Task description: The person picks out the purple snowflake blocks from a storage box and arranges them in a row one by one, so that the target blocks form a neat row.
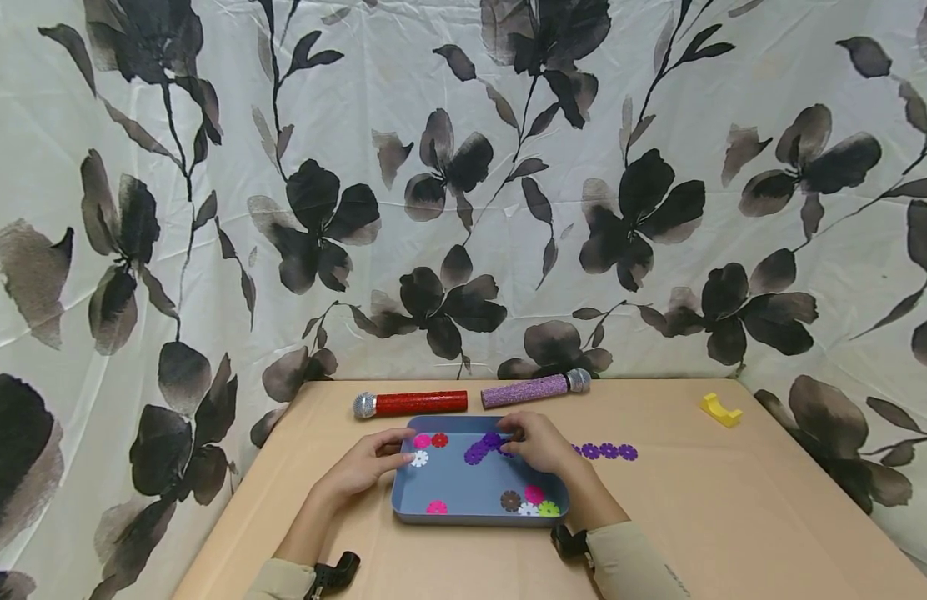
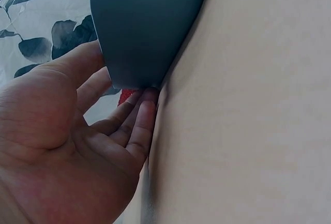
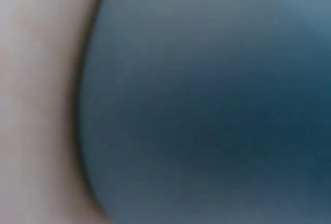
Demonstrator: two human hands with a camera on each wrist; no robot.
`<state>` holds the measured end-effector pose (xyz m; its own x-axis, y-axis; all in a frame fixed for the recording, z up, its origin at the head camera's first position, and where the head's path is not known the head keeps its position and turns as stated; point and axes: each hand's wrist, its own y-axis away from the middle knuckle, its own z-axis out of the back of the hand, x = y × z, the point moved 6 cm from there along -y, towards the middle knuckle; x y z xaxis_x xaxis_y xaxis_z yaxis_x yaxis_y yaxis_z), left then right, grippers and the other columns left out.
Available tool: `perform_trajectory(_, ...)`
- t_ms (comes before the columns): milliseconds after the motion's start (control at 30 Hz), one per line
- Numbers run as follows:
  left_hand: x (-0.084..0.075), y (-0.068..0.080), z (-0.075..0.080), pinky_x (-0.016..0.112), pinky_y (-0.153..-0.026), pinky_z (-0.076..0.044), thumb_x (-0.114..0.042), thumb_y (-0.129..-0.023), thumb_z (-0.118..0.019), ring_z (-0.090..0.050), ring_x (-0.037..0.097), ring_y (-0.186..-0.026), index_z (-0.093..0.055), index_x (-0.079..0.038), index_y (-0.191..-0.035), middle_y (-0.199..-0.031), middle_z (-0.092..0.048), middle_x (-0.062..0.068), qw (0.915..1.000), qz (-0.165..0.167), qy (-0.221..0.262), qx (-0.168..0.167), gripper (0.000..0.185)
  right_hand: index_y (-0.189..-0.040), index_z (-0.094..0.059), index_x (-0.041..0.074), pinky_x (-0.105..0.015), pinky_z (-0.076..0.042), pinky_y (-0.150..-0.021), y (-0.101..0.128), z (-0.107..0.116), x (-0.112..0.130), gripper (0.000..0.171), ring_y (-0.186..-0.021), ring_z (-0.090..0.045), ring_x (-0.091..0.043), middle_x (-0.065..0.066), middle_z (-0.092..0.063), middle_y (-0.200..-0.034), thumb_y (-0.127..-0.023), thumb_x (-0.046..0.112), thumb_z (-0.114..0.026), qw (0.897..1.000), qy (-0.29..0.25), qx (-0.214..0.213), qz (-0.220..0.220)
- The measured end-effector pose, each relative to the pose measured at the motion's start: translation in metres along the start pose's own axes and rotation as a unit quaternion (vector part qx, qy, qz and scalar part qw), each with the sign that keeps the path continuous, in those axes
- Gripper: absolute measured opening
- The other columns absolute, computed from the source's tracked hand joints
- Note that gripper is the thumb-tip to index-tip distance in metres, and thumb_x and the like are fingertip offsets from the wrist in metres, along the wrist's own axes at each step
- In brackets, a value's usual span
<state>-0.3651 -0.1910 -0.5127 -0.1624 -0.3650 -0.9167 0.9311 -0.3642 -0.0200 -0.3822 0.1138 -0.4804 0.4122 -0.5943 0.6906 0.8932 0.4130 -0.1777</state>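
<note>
My left hand (image 1: 364,463) grips the left wall of a blue-grey tray (image 1: 463,497), its thumb over the rim and fingertips at the outside base in the left wrist view. Bent over the tray's back right part, my right hand (image 1: 540,442) has its fingertips at a cluster of purple flower-shaped discs (image 1: 475,452). Whether it pinches one is hidden. Pink (image 1: 422,442), red (image 1: 439,440) and white discs (image 1: 419,458) lie by the left thumb. Along the tray's front are another pink disc (image 1: 437,507) and a brown, pink, white and green group (image 1: 511,501). Only blurred tray wall fills the right wrist view.
Right of the tray, a row of purple discs (image 1: 608,451) lies on the table (image 1: 734,517), partly behind the right hand. Behind the tray are a red toy microphone (image 1: 422,403) and a purple one (image 1: 527,391). A yellow curved piece (image 1: 721,410) sits at the back right.
</note>
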Motion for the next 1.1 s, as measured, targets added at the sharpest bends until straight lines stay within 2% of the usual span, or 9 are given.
perform_trajectory(133,0.0001,-0.0002,0.0006,0.038,-0.11,-0.049,-0.028,-0.098,-0.074,-0.06,0.031,-0.129,-0.059,-0.007,-0.146,-0.145,-0.062,0.015,1.0,0.001,-0.003,0.0,0.054,-0.122,-0.072,0.0,-0.047,-0.06,-0.089,0.0016,-0.0032,0.0019,0.03,-0.103,-0.071,-0.028,-0.015,-0.073,-0.12,-0.092,0.004,-0.076,0.999,0.039,0.005,0.014)
perform_trajectory(333,-0.0005,0.0006,-0.0006,0.042,-0.114,-0.047,-0.029,-0.098,-0.074,-0.059,0.032,-0.132,-0.058,-0.008,-0.147,-0.146,-0.062,0.015,1.0,0.0,-0.004,0.003,0.055,-0.11,-0.076,0.007,-0.041,-0.056,-0.081,0.0036,-0.0073,0.0049,0.019,-0.092,-0.066,-0.02,-0.007,-0.074,-0.106,-0.091,0.007,-0.079,0.993,0.11,0.008,0.031)
perform_trajectory(467,-0.0021,0.0011,-0.0006,0.031,-0.108,-0.049,-0.027,-0.099,-0.073,-0.059,0.033,-0.13,-0.057,-0.005,-0.147,-0.146,-0.061,0.018,1.0,-0.005,-0.004,0.006,0.055,-0.099,-0.076,0.011,-0.039,-0.053,-0.078,0.0047,-0.0086,0.0039,0.011,-0.088,-0.062,-0.015,-0.003,-0.071,-0.099,-0.09,0.005,-0.078,0.993,0.117,0.008,0.023)
perform_trajectory(567,-0.003,0.0015,-0.0005,0.021,-0.101,-0.049,-0.026,-0.099,-0.073,-0.059,0.032,-0.128,-0.057,-0.004,-0.147,-0.145,-0.061,0.018,1.0,-0.005,-0.002,0.006,0.055,-0.095,-0.075,0.012,-0.04,-0.053,-0.078,0.005,-0.0093,0.0035,0.012,-0.088,-0.061,-0.016,-0.002,-0.07,-0.096,-0.089,0.003,-0.08,0.993,0.116,0.011,0.024)
perform_trajectory(633,-0.003,0.0015,-0.0008,0.019,-0.1,-0.048,-0.026,-0.099,-0.073,-0.059,0.031,-0.128,-0.057,-0.005,-0.147,-0.145,-0.061,0.017,1.0,-0.003,-0.001,0.006,0.055,-0.094,-0.074,0.013,-0.04,-0.053,-0.08,0.005,-0.0092,0.0037,0.013,-0.089,-0.062,-0.017,-0.001,-0.07,-0.096,-0.088,0.004,-0.081,0.993,0.113,0.014,0.024)
perform_trajectory(700,-0.0031,0.0015,-0.0011,0.021,-0.102,-0.048,-0.027,-0.099,-0.073,-0.059,0.03,-0.129,-0.057,-0.006,-0.147,-0.146,-0.061,0.016,1.0,-0.002,-0.002,0.006,0.055,-0.094,-0.074,0.013,-0.041,-0.053,-0.081,0.0047,-0.0088,0.0043,0.014,-0.09,-0.062,-0.018,-0.002,-0.07,-0.096,-0.087,0.004,-0.081,0.994,0.109,0.017,0.026)
perform_trajectory(933,-0.0033,0.0013,-0.0013,0.045,-0.113,-0.047,-0.028,-0.099,-0.073,-0.059,0.031,-0.13,-0.058,-0.007,-0.147,-0.145,-0.061,0.016,1.0,-0.004,-0.003,0.003,0.055,-0.096,-0.073,0.011,-0.039,-0.051,-0.079,0.0048,-0.0069,0.0062,0.015,-0.089,-0.06,-0.018,-0.003,-0.068,-0.097,-0.086,0.005,-0.083,0.995,0.099,0.016,0.026)
perform_trajectory(1000,-0.0026,0.0011,-0.0011,0.046,-0.113,-0.047,-0.027,-0.099,-0.073,-0.059,0.032,-0.13,-0.058,-0.006,-0.147,-0.146,-0.061,0.017,1.0,-0.004,-0.001,0.003,0.055,-0.096,-0.073,0.011,-0.036,-0.05,-0.078,0.005,-0.0066,0.0055,0.015,-0.088,-0.059,-0.017,-0.001,-0.065,-0.098,-0.087,0.006,-0.083,0.994,0.102,0.013,0.022)
perform_trajectory(1100,-0.0005,0.0007,-0.0011,0.04,-0.112,-0.048,-0.028,-0.098,-0.074,-0.058,0.032,-0.133,-0.058,-0.006,-0.147,-0.147,-0.061,0.016,1.0,-0.005,0.0,0.004,0.055,-0.095,-0.074,0.011,-0.033,-0.049,-0.077,0.0049,-0.0051,0.0047,0.015,-0.088,-0.058,-0.015,-0.001,-0.062,-0.097,-0.086,0.005,-0.084,0.995,0.093,0.008,0.02)
